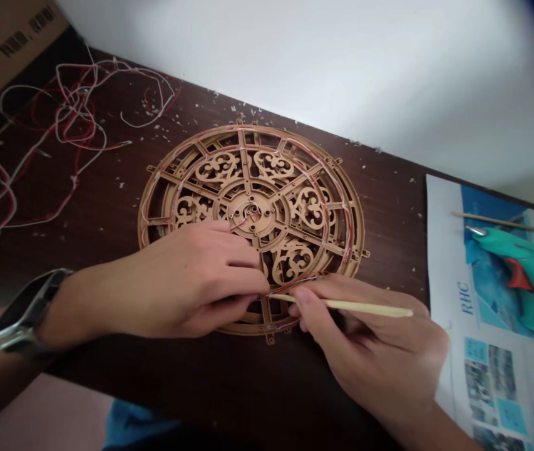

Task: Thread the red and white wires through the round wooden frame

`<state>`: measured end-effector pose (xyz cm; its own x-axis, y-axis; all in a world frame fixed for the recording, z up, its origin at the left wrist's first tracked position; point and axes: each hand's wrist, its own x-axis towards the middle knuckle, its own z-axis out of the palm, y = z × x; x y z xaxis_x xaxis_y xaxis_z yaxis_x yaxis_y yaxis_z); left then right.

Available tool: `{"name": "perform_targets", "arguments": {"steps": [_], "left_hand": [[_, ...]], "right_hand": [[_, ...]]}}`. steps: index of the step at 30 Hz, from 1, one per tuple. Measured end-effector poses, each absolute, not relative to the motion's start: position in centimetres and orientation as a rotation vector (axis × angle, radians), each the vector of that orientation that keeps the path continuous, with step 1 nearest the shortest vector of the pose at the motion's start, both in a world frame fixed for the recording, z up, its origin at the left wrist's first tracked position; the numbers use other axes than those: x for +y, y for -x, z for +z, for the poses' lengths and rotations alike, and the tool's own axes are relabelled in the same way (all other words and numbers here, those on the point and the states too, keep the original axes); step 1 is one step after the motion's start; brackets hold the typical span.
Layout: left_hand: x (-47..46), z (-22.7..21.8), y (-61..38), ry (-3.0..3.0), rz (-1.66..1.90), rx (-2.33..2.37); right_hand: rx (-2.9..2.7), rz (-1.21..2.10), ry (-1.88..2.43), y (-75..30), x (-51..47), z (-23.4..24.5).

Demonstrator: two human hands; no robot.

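Note:
A round wooden fretwork disc with scroll cut-outs lies flat on the dark table. Thin red and white wires run along its spokes and rim. My left hand, a watch on its wrist, rests on the disc's near part with fingers closed in a pinch at the rim; what they press is hidden. My right hand grips a thin wooden stick, its tip touching the rim wire right by my left fingertips.
A tangle of red and white wire lies at the table's far left, with small white scraps scattered around. A teal glue gun and another thin stick lie on a printed paper at the right. A cardboard box stands back left.

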<state>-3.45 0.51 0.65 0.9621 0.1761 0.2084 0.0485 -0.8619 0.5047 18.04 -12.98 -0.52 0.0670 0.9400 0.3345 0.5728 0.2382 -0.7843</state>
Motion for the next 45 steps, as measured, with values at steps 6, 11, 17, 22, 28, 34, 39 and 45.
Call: {"name": "perform_targets", "arguments": {"steps": [6, 11, 17, 22, 28, 34, 39, 45], "left_hand": [[0.5, 0.86, 3.46, -2.599, 0.341, 0.161], [0.56, 0.81, 3.45, -2.611, 0.351, 0.135], [0.63, 0.83, 3.59, -2.601, 0.287, 0.129], [0.73, 0.9, 3.71, -2.599, 0.266, 0.1], [0.86, 0.91, 3.72, -2.582, 0.308, 0.133], [1.01, 1.15, 3.74, -2.575, 0.293, 0.133], [1.02, 1.14, 3.85, -2.598, 0.286, 0.121], [1.01, 0.9, 3.75, -2.61, 0.299, 0.114]], "right_hand": [[-1.611, 0.447, 1.414, -18.06, -12.88, -0.49], [-1.571, 0.503, 1.489, -18.39, -13.22, -0.42], [-1.601, 0.529, 1.476, -18.54, -13.06, -0.54], [-1.668, 0.435, 1.427, -18.39, -12.93, -0.44], [-1.721, 0.408, 1.446, -18.42, -13.14, -0.22], [-1.586, 0.534, 1.461, -18.52, -13.42, -0.46], [-1.616, 0.513, 1.43, -18.41, -13.32, -0.61], [-1.551, 0.527, 1.455, -18.17, -13.05, -0.39]]}}
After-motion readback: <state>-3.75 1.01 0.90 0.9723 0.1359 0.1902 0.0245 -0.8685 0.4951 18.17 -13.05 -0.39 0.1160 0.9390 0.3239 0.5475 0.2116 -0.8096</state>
